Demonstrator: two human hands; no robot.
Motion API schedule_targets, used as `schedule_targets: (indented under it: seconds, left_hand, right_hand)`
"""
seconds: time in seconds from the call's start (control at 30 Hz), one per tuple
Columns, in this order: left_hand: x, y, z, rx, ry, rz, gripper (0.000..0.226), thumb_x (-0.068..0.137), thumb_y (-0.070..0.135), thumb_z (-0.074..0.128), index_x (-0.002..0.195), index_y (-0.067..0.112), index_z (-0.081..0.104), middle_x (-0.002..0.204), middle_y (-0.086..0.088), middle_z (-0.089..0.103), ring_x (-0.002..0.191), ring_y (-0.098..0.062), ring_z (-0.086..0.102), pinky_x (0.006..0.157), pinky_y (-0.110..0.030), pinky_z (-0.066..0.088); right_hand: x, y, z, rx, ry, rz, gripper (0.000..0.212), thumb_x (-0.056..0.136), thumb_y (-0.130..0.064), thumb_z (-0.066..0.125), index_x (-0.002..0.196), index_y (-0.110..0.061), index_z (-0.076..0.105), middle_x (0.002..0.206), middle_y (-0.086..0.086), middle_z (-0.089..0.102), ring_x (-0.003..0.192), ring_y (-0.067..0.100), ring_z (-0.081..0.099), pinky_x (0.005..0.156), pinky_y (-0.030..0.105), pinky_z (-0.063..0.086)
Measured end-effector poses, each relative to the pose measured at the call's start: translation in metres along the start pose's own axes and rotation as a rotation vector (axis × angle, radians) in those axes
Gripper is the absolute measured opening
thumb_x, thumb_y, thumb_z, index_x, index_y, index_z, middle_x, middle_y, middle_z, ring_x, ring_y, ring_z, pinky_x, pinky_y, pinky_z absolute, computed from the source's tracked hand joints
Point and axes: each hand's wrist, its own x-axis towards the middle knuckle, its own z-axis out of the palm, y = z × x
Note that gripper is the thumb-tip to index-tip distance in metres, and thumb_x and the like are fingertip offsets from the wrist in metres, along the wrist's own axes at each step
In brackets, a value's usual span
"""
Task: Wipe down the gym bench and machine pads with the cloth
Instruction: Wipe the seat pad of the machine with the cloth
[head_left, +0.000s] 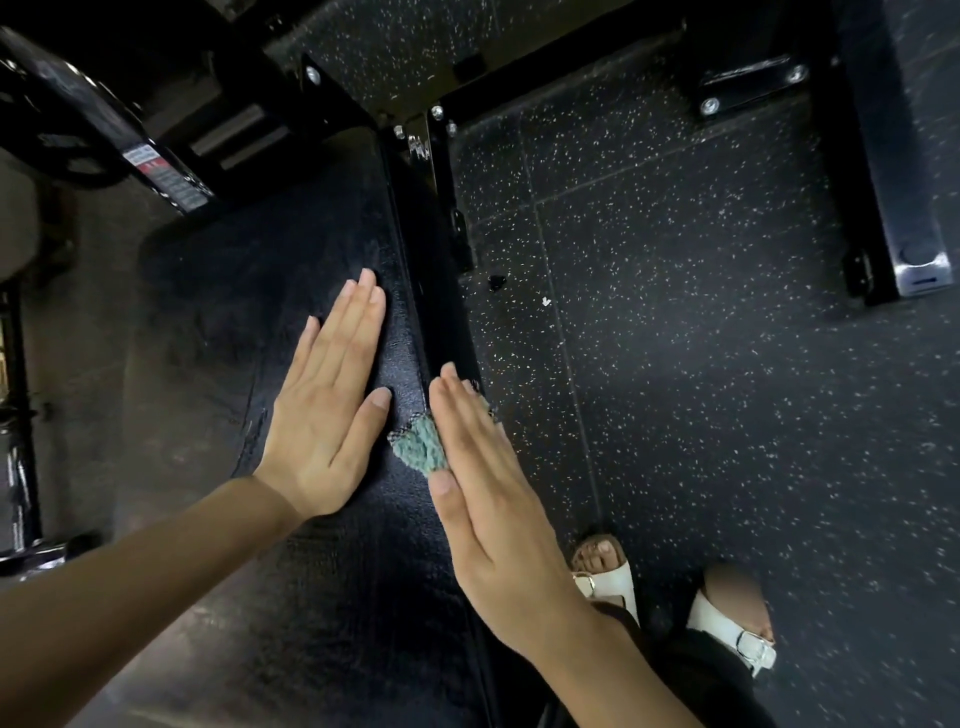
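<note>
We had the left hand flat on the bench pad, centre-left of frame, fingers straight and holding nothing. Right hand sat just right of it, fingers straight too, pressing the teal cloth against the pad's right edge — cloth mostly hidden under the palm.

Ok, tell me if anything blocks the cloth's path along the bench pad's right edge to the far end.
Nothing visible does. The right hand presses the teal cloth on the bench pad's right edge, which runs bare to the far end. The left hand lies flat on top, beside that path.
</note>
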Motion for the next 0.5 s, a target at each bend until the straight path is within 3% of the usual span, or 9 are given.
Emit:
schedule_targets:
  seconds: [0.5]
  left_hand:
    - [0.001, -0.001, 0.001, -0.030, 0.003, -0.006, 0.064, 0.099, 0.028, 0.027, 0.156, 0.001, 0.013, 0.166, -0.008, 0.008, 0.154, -0.020, 0.005, 0.125, -0.042, 0.001]
  right_hand:
    - [0.078, 0.002, -0.006, 0.072, 0.083, 0.025, 0.051, 0.108, -0.030, 0.024, 0.157, -0.022, 0.011, 0.165, -0.012, 0.004, 0.150, -0.001, -0.003, 0.125, 0.038, 0.002]
